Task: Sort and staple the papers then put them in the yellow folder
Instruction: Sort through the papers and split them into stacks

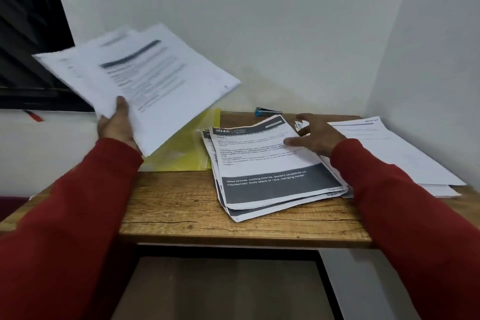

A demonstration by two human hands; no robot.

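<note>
My left hand (117, 124) grips a sheaf of white printed papers (140, 78) by its near edge and holds it up in the air, tilted, at the left. Under that sheaf the yellow folder (191, 149) lies flat on the wooden table (197, 205). A loose stack of printed pages with dark grey bands (267, 171) lies in the middle of the table. My right hand (313, 135) rests on the stack's right side with fingers spread, holding nothing. A blue stapler (267, 112) sits at the table's back edge, partly hidden by the stack.
Another pile of white papers (405, 153) lies at the table's right end, against the white wall corner. A dark window (28, 34) is at the left with a red pen (35, 115) on its sill. Below the table's front edge is a dark frame and floor.
</note>
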